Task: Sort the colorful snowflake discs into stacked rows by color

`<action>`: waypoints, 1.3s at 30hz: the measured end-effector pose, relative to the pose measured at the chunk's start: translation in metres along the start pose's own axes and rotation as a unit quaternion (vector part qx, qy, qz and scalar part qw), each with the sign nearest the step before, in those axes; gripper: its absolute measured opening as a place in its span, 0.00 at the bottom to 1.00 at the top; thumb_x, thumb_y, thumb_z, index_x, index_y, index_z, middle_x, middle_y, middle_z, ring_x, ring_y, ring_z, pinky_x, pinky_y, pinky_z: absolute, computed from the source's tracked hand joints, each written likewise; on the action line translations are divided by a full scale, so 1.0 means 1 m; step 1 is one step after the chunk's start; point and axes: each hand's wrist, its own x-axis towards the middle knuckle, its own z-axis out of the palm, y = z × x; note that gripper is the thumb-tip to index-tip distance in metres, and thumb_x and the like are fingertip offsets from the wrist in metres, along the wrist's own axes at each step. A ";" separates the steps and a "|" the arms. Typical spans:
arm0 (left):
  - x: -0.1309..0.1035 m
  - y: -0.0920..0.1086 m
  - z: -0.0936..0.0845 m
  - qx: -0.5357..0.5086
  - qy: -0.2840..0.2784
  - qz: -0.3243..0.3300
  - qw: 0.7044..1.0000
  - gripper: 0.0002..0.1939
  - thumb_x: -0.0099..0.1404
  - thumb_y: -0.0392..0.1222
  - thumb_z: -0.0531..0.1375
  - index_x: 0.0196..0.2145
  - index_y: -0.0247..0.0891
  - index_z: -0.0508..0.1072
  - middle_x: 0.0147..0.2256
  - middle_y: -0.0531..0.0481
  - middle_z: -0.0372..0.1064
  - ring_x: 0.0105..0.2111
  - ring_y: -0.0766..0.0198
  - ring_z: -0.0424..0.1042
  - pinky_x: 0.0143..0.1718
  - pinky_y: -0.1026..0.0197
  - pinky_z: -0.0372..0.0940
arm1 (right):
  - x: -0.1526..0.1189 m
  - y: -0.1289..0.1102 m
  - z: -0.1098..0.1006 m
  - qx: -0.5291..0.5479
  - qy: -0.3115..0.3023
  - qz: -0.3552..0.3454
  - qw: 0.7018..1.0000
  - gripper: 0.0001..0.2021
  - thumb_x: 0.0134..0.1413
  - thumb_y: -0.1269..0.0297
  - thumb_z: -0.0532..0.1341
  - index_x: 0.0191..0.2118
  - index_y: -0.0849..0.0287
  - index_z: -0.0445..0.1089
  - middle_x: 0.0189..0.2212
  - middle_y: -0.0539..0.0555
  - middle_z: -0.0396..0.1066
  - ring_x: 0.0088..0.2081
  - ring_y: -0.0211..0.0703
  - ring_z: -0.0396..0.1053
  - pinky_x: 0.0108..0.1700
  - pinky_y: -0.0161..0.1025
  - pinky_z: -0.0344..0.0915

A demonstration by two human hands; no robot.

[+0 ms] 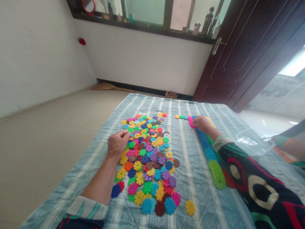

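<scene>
**A heap of flat, round, many-coloured plastic discs [149, 148]**

Each disc looks thin and light, so it should be easy to lift. The plastic seems stiff and a bit slippery — discs lying on top of each other could slide. The best hold is a pinch on the edge, with thumb and finger. They do not look easy to break.

The discs have little slits all around, like small flowers. Red, yellow, green, blue, purple, pink and brown are all mixed up. The heap lies on the blue striped cloth [184, 178]. To its right, lime-green plastic discs [216, 174] overlap in a row, just past some blue plastic discs [206, 144].

The right hand [201, 124] is bent, its fingertips at some bright pink plastic discs [191, 122] — I cannot tell if it grips them. The left hand [118, 142] is beside the heap, fingers curled; I cannot tell if it holds anything.
</scene>
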 end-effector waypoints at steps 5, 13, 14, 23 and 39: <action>-0.001 0.001 0.001 -0.002 0.002 -0.005 1.000 0.11 0.52 0.48 0.59 0.26 0.40 0.77 0.24 0.54 0.75 0.28 0.60 0.73 0.32 0.63 0.64 | -0.008 -0.014 -0.007 0.006 0.022 0.002 1.000 0.11 0.50 0.77 0.61 0.37 0.62 0.79 0.39 0.60 0.75 0.42 0.49 0.71 0.43 0.38 0.63; -0.004 0.001 0.002 0.002 -0.001 0.011 1.000 0.13 0.53 0.47 0.57 0.27 0.38 0.78 0.25 0.52 0.76 0.30 0.61 0.73 0.34 0.63 0.65 | -0.063 -0.122 -0.011 0.090 0.003 -0.161 0.983 0.05 0.53 0.73 0.64 0.36 0.58 0.76 0.40 0.56 0.74 0.45 0.43 0.70 0.48 0.38 0.63; -0.004 0.000 0.003 0.004 -0.001 0.012 1.000 0.13 0.53 0.47 0.57 0.27 0.38 0.78 0.26 0.52 0.76 0.30 0.61 0.73 0.34 0.63 0.65 | -0.076 -0.142 -0.011 0.122 0.004 -0.216 0.969 0.04 0.53 0.73 0.64 0.35 0.59 0.76 0.40 0.56 0.74 0.44 0.43 0.69 0.47 0.38 0.64; -0.006 0.002 0.003 -0.008 -0.010 0.002 1.000 0.16 0.53 0.48 0.56 0.30 0.37 0.80 0.26 0.51 0.76 0.29 0.62 0.72 0.33 0.64 0.64 | -0.156 -0.264 0.004 0.070 -0.028 -0.436 0.897 0.05 0.56 0.66 0.63 0.29 0.58 0.70 0.38 0.54 0.70 0.46 0.49 0.63 0.45 0.43 0.64; 0.001 0.000 0.002 0.007 -0.010 0.009 1.000 0.14 0.53 0.49 0.57 0.27 0.38 0.77 0.25 0.52 0.75 0.29 0.60 0.72 0.32 0.63 0.63 | -0.116 -0.222 -0.002 0.240 0.004 -0.373 0.896 0.08 0.55 0.72 0.63 0.25 0.59 0.72 0.40 0.54 0.73 0.44 0.41 0.69 0.47 0.37 0.64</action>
